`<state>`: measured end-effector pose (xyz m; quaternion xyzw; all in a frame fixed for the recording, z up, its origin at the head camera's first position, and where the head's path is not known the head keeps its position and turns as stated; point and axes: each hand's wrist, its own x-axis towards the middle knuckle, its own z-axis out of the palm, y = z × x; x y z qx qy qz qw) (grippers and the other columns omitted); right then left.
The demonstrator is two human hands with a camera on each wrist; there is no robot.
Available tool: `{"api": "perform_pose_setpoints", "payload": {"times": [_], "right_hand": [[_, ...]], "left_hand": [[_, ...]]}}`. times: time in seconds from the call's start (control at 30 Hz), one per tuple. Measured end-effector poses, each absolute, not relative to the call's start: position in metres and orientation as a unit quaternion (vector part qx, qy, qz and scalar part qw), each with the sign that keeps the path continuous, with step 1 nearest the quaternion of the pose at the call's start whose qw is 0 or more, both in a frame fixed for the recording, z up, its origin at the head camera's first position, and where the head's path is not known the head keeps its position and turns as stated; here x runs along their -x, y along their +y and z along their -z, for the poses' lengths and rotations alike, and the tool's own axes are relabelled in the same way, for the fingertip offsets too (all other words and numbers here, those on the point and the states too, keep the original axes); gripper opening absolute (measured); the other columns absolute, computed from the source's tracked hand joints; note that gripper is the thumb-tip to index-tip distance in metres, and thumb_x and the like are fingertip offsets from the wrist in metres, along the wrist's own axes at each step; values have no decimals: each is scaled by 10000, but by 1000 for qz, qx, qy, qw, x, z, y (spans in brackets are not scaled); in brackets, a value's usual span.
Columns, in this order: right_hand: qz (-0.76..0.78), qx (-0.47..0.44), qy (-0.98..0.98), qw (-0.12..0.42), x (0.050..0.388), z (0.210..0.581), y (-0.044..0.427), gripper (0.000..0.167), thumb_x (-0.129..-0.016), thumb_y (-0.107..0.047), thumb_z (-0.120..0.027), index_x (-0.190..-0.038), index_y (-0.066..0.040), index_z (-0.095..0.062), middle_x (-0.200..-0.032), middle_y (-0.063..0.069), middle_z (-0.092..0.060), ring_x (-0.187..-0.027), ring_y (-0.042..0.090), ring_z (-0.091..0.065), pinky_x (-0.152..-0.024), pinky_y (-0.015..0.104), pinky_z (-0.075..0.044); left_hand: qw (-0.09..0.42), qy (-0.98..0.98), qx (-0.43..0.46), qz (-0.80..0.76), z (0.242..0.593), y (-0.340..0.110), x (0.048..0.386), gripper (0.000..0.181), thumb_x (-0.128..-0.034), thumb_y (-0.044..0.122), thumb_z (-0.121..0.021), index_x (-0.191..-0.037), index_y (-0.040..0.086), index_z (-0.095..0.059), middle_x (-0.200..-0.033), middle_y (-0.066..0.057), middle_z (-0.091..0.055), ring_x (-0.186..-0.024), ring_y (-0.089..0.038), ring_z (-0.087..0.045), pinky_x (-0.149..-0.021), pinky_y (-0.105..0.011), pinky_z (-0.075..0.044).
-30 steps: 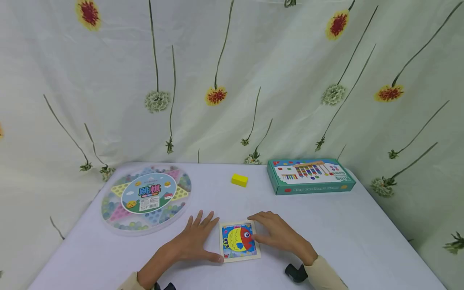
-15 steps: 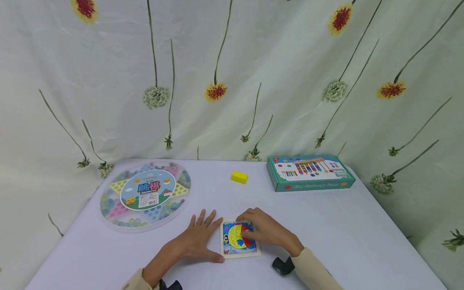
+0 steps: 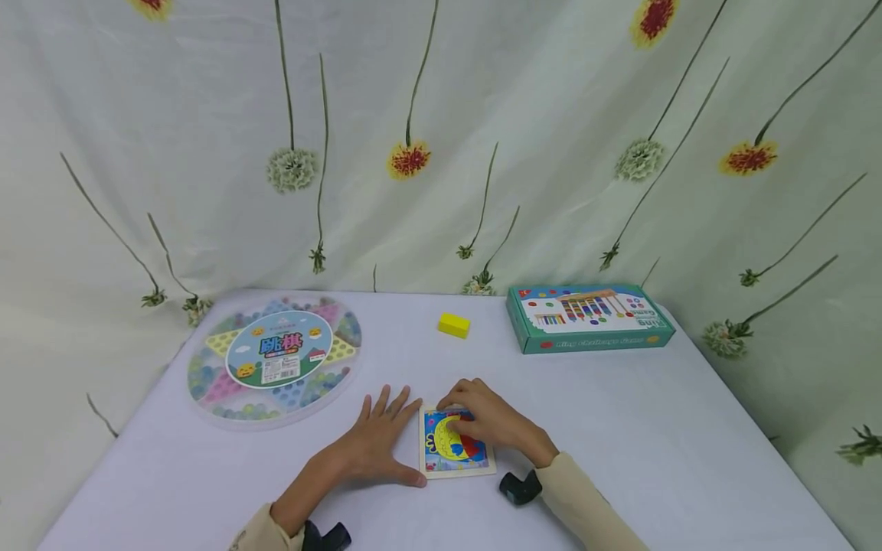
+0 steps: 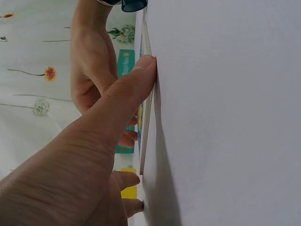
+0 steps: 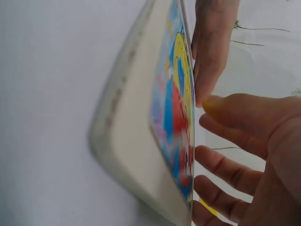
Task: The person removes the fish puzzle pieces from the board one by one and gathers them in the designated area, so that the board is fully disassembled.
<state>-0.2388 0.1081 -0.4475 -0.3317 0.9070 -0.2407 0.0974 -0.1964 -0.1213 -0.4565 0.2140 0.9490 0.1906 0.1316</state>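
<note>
A small square fish puzzle lies flat on the white table, with a pale frame around a yellow and red fish. My left hand is beside its left edge, fingers spread, thumb touching the near left corner. The left wrist view shows that thumb against the puzzle's edge. Over the far right part of the picture is my right hand, fingers loosely bent and covering part of the fish. In the right wrist view its thumb and fingertips are at the picture's surface, with nothing visibly held between them.
Beyond the puzzle lies a yellow block. A round Chinese checkers set in clear packaging is at the left. A green game box stands at the back right, before a flowered curtain.
My right hand has moved left from the puzzle's right edge, over the fish's red head toward its yellow body. The left hand keeps its place. The head view has tilted slightly down.
</note>
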Motion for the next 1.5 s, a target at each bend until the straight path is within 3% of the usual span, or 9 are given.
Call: {"api": "perform_pose_setpoints", "payload": {"times": [0.87, 1.5], "right_hand": [[276, 312, 904, 90, 242, 455, 105, 211, -884, -136, -643, -1090, -156, -686, -1135, 3, -563, -1054, 173, -441, -918, 378, -420], [279, 306, 907, 81, 242, 458, 104, 196, -873, -124, -651, -1060, -163, -691, -1100, -6, -559, -1027, 166, -435, -891, 361, -403]], "left_hand": [[124, 950, -208, -195, 460, -121, 196, 1128, -591, 697, -762, -1491, 159, -346, -1601, -118, -143, -1456, -412, 19, -1136, -621, 30], [121, 949, -214, -197, 461, -122, 197, 1112, -597, 703, -753, -1487, 167, -355, -1601, -116, -149, -1458, -410, 14, -1136, -621, 31]]}}
